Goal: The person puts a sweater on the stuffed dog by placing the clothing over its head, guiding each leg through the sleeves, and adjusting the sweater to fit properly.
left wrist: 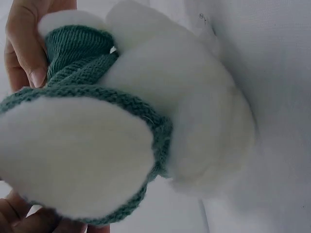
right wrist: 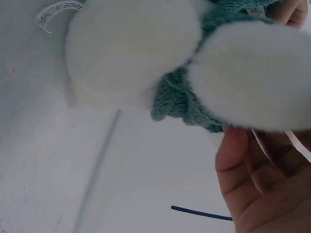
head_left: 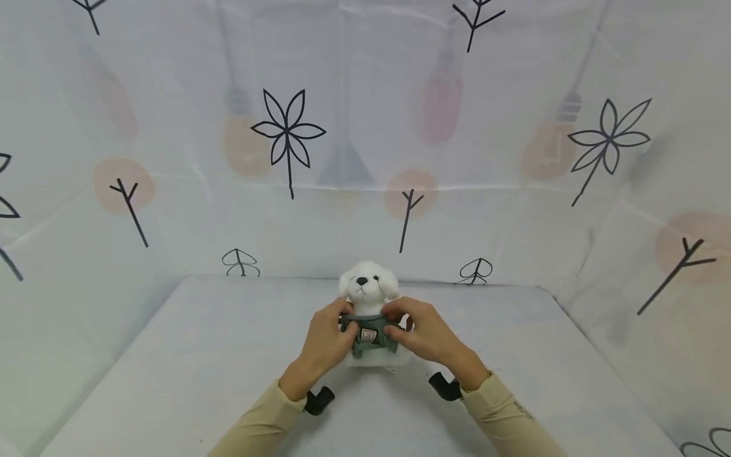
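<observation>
A white plush dog (head_left: 368, 282) sits upright on the white table, facing the head camera. Around its body is a green knitted sweater (head_left: 379, 322) with a small printed patch (head_left: 368, 335) on the front. My left hand (head_left: 328, 333) pinches the sweater's upper edge at one side, thumb in front. On the opposite side, my right hand (head_left: 425, 329) pinches that edge between thumb and fingers. In the left wrist view, the green knit (left wrist: 75, 48) bunches around one white paw. The right wrist view shows the sweater's loose lower hem (right wrist: 172, 99) beside the plush's round white foot.
The white tabletop (head_left: 228, 355) reaches back to a pale cloth backdrop (head_left: 354, 222) printed with flowers and twigs. Side cloths hang left and right. Black wrist-worn pieces (head_left: 444, 386) sit under both forearms. A white printed tag (right wrist: 53, 10) sticks out from the plush.
</observation>
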A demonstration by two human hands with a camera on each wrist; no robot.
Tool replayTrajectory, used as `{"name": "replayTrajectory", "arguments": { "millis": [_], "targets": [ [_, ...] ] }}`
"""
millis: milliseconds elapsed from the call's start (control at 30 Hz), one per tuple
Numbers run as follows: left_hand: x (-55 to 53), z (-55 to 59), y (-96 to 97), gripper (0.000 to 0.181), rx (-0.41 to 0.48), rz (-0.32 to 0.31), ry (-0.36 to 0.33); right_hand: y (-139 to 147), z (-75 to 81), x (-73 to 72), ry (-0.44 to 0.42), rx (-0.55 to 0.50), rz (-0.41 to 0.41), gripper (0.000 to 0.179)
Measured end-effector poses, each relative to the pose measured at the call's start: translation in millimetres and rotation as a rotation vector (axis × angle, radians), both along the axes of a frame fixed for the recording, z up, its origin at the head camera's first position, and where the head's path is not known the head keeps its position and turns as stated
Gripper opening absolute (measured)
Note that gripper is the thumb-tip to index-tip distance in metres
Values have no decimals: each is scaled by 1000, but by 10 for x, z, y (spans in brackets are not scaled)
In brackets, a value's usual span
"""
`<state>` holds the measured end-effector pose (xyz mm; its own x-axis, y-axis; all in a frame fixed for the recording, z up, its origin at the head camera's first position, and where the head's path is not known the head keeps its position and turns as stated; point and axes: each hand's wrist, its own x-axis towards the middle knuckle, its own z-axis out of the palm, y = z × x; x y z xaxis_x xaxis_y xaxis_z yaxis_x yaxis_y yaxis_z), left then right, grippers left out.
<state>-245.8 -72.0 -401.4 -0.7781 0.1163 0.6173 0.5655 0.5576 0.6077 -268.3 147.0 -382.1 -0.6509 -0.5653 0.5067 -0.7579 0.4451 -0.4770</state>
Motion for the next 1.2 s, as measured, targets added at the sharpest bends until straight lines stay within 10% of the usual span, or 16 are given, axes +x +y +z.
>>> {"name": "replayTrajectory", "arguments": {
  "millis": [300,667,967,1200],
  "targets": [
    [29,6,45,14,-39,-61,34,28,52,28,-106,102,13,22],
    [21,1,56,8,-24,-100,78,-76,-48,12,222,31,-154,27],
    [-25,-30,41,29,68,-16,115,-74,-62,-30,113,-106,-133,31],
    [34,-33,73,24,-37,-71,110,-34,-57,-38,26,-36,-94,27]
  ]
}}
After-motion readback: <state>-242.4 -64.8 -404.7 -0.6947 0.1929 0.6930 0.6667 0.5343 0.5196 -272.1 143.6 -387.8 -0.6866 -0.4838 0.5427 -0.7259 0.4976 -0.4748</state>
